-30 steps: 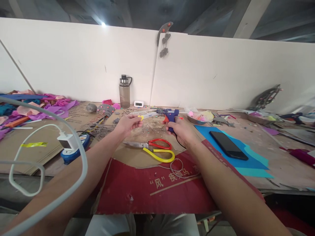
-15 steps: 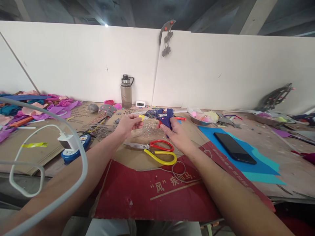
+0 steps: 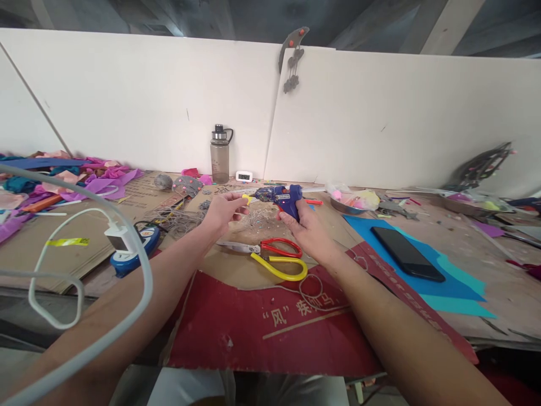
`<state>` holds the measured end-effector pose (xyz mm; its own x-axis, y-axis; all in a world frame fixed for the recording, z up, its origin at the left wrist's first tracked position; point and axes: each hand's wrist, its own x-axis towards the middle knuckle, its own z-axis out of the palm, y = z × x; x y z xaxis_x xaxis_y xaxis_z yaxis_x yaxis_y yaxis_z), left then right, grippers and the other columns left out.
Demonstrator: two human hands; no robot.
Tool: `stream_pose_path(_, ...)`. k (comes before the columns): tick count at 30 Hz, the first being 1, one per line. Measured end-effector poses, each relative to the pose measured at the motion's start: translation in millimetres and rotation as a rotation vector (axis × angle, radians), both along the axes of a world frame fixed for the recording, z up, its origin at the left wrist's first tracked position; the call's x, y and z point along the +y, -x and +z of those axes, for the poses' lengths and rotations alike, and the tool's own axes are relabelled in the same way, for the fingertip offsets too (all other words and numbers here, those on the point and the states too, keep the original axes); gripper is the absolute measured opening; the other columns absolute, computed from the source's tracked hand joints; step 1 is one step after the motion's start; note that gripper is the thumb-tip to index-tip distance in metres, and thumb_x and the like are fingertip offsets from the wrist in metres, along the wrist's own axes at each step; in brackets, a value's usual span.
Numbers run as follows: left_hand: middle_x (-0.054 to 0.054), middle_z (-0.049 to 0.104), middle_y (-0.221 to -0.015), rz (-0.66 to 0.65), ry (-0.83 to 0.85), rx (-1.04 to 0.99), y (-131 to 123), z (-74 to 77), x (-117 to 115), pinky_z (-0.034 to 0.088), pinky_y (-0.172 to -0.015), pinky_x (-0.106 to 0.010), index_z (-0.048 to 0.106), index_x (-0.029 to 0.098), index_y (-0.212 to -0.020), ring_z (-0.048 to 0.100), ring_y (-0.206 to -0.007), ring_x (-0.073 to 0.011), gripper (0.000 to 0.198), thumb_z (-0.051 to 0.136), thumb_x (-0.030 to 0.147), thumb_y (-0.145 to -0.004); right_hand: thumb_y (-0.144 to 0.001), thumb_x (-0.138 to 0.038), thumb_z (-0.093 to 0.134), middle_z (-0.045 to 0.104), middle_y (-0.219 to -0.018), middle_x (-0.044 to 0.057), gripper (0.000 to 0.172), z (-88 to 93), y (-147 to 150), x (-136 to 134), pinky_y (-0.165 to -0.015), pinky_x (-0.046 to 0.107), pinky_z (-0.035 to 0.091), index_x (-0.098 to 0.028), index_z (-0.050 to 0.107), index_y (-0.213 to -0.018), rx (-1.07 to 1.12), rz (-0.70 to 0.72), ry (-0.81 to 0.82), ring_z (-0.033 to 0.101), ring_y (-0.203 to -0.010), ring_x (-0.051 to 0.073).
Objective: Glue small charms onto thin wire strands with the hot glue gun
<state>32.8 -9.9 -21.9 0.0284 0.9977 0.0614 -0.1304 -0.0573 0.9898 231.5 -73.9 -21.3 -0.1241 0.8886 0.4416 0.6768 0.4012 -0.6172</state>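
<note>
A person's left hand (image 3: 222, 211) is closed in a pinch on a small yellow piece (image 3: 245, 198), held just above the cardboard (image 3: 230, 273) covering the bench. The right hand (image 3: 305, 225) is wrapped around the handle of a blue glue gun (image 3: 285, 197), its nozzle aimed at that piece. With nozzle and fingertips so near, hot glue could catch skin or drip onto the red-and-yellow scissors (image 3: 274, 256) lying just below.

Head-worn view, forward-down, close over workbench (image 3: 486, 293)
</note>
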Motion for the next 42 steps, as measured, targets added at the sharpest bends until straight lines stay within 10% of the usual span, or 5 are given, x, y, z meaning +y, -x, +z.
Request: stream_pose_path(42, -0.001, 0.060, -0.065, -0.014, -0.039, 0.034, -1.2, 0.0, -0.9, 0.034, -0.044, -0.019, 0.061, 0.013, -0.071, 0.058, -0.054, -0.0086, 0.017, 0.075, 0.021, -0.063, -0.088, -0.038, 0.044, 0.065, -0.106, 0.009, 0.021, 1.6, 0.3, -2.3, -0.084, 0.039, 0.046, -0.023, 0.051, -0.101, 0.044, -0.024, -0.009, 0.060, -0.097, 0.025)
